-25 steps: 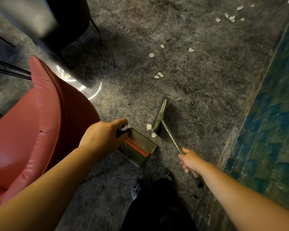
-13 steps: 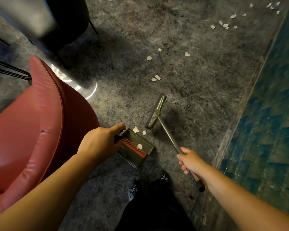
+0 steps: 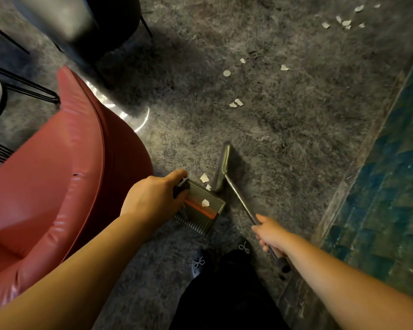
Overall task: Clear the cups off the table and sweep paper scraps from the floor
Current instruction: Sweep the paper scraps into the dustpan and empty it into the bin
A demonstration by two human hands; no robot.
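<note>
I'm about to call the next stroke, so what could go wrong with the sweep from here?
Two scraps lie just outside the dustpan mouth, by the broom head; a hard stroke may flick them past it. The scrap in the pan sits loose and could slide out if the left hand tilts it. The carpet pile may snag the scraps.

Non-task items I can log from here: red chair, low left; black stool above it, metal base ring glinting beside the chair; blue tiled strip along the right edge (pattern blurred); grey carpet throughout.
</note>
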